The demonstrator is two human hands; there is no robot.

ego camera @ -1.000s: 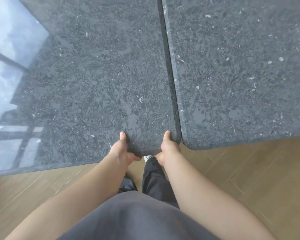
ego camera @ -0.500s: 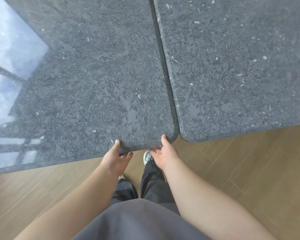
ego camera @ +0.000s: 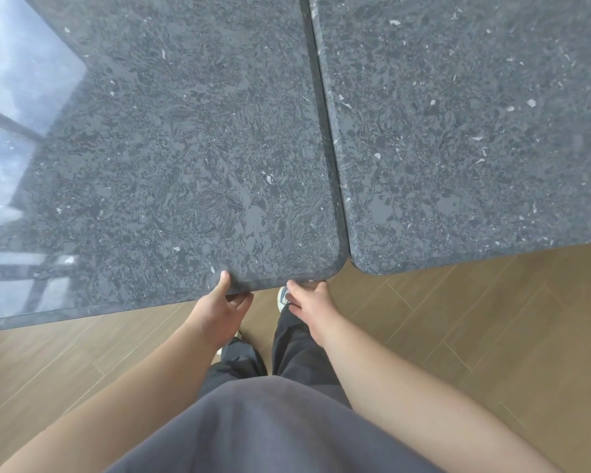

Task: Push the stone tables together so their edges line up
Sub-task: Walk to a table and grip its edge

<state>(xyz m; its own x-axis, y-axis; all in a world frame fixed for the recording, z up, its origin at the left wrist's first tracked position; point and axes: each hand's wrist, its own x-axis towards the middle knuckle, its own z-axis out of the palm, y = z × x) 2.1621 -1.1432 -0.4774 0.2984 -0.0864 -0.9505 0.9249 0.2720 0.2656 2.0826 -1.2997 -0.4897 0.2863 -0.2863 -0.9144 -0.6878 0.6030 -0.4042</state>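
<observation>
Nearest: grey top, dark trousers, one shoe (ego camera: 282, 298) peeking under table edge; wood floor (ego camera: 475, 336) all round.

L hand (ego camera: 219, 308): thumb lies on top of left table (ego camera: 171, 172) at near edge, fingers hooked under the edge. Reads as a pinch grip on the slab.

R hand (ego camera: 309, 302): fingers pressed vs. the same near edge, close to its rounded corner. Can't tell if any curl under. Hands apart, both on left table, none on right table (ego camera: 475, 131).

Farther: long sides run side by side w/ only a thin dark seam (ego camera: 325, 131) between; touching or hairline gap, can't tell. Window glare on far-left top.

Progress, est.: closing-up mostly done. Near edges not flush; left table's corner sits closer to person than right's. Left: small shove away to level them.
</observation>
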